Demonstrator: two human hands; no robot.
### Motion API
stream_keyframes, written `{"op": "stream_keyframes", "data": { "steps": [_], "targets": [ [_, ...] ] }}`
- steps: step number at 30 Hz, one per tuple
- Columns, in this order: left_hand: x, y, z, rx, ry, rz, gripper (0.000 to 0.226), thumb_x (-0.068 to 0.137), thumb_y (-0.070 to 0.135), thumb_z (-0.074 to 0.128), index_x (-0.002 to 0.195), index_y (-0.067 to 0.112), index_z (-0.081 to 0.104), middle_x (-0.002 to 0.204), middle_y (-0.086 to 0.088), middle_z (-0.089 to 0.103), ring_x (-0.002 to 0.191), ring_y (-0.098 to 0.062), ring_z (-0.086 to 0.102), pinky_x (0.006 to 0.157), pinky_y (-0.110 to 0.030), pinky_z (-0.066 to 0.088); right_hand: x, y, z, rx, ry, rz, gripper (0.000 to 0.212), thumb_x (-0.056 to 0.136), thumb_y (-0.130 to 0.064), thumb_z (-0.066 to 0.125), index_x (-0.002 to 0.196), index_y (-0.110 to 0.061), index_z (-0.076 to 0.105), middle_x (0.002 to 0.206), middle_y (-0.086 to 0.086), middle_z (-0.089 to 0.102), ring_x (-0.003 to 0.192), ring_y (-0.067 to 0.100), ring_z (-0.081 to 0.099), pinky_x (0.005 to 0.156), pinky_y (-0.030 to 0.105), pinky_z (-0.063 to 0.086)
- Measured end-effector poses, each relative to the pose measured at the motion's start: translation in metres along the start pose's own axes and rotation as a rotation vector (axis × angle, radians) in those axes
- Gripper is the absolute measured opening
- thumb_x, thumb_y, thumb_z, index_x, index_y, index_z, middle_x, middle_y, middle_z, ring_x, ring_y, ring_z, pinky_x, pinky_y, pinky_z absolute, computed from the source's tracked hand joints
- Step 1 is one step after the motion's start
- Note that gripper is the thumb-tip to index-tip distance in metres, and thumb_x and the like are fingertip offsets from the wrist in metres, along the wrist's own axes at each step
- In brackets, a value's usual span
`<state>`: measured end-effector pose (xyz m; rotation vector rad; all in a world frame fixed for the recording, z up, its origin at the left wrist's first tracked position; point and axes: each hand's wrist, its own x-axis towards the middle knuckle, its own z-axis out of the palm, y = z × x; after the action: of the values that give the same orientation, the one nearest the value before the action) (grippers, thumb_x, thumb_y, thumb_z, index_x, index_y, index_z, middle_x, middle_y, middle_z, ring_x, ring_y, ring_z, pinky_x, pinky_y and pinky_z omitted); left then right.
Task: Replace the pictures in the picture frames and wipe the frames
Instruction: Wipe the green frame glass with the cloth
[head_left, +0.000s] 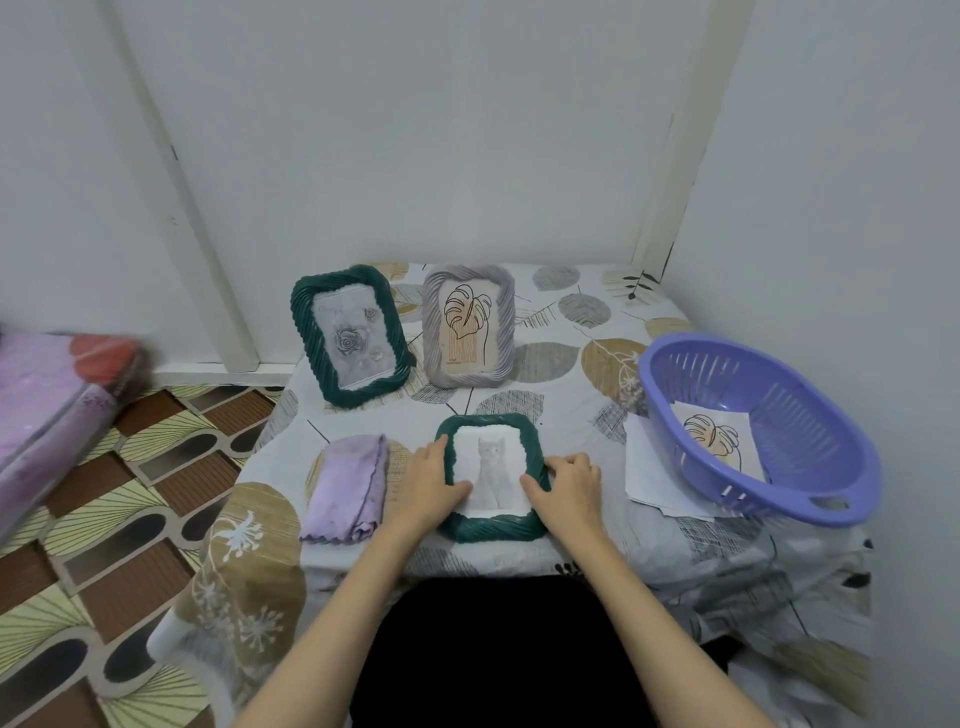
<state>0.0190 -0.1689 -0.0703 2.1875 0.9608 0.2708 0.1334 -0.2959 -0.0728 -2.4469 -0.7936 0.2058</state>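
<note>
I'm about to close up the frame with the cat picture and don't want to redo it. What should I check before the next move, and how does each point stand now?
1. Cat picture sits inside the flat green frame: ok, though its lower edge looks slightly skewed.
2. Both hands steady the frame: ok, left hand and right hand press on its sides.
3. Backing board ready to go on: cannot tell, none is visible.
4. Wiping cloth within reach: ok, folded just left of the frame.
5. Spare leaf print kept aside: ok, it lies in the purple basket.
6. Other two frames out of the way: ok, rose frame and leaf frame stand upright behind.
</note>
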Motion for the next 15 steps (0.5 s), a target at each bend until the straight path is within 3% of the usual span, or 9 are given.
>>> {"op": "stream_keyframes", "data": {
  "steps": [3, 7, 11, 13, 15],
  "targets": [
    [0.001, 0.003, 0.002, -0.138, 0.067, -0.028, 0.073, 0.072, 0.006, 0.07, 0.137, 0.007, 0.037, 0.136, -0.014, 0.045, 0.126, -0.026, 0.04, 0.107, -0.033, 0.032, -0.003, 0.001, 0.004, 0.204, 0.017, 0.03, 0.035, 0.083, -0.028, 0.062, 0.111, -0.007, 0.062, 0.109, 0.014, 0.054, 0.105, 0.03, 0.049, 0.092, 0.036, 0.041],
    [-0.009, 0.006, 0.001, -0.573, 0.083, -0.045, 0.069, 0.068, -0.009, 0.07, 0.13, 0.01, 0.045, 0.13, -0.01, 0.052, 0.112, -0.02, 0.051, 0.094, -0.027, 0.044, -0.006, 0.003, -0.005, 0.622, 0.063, 0.141, 0.034, 0.081, -0.012, 0.065, 0.114, -0.005, 0.058, 0.109, 0.009, 0.062, 0.104, 0.023, 0.058, 0.089, 0.031, 0.045],
    [-0.018, 0.017, -0.004, -0.977, 0.107, -0.021, 0.078, 0.07, -0.021, 0.063, 0.127, 0.029, 0.045, 0.131, 0.0, 0.044, 0.116, -0.023, 0.053, 0.093, -0.038, 0.051, -0.01, 0.0, -0.019, 0.935, 0.063, 0.152, 0.036, 0.08, -0.001, 0.066, 0.113, -0.006, 0.054, 0.111, 0.01, 0.061, 0.104, 0.021, 0.057, 0.096, 0.04, 0.047],
    [-0.019, 0.021, -0.01, -1.064, 0.062, -0.038, 0.085, 0.069, -0.021, 0.063, 0.129, 0.036, 0.044, 0.128, -0.002, 0.047, 0.116, -0.027, 0.053, 0.087, -0.041, 0.053, -0.011, 0.001, -0.028, 1.027, 0.048, 0.119, 0.036, 0.079, 0.001, 0.067, 0.11, -0.012, 0.053, 0.111, 0.01, 0.063, 0.102, 0.023, 0.061, 0.091, 0.042, 0.051],
    [-0.019, 0.028, -0.017, -1.104, -0.007, -0.042, 0.088, 0.07, -0.023, 0.06, 0.132, 0.037, 0.043, 0.125, -0.007, 0.053, 0.107, -0.03, 0.058, 0.073, -0.037, 0.056, -0.011, 0.001, -0.041, 1.075, -0.002, 0.062, 0.037, 0.079, 0.003, 0.066, 0.108, -0.017, 0.053, 0.108, 0.01, 0.065, 0.094, 0.021, 0.064, 0.08, 0.035, 0.056]
  ]
}}
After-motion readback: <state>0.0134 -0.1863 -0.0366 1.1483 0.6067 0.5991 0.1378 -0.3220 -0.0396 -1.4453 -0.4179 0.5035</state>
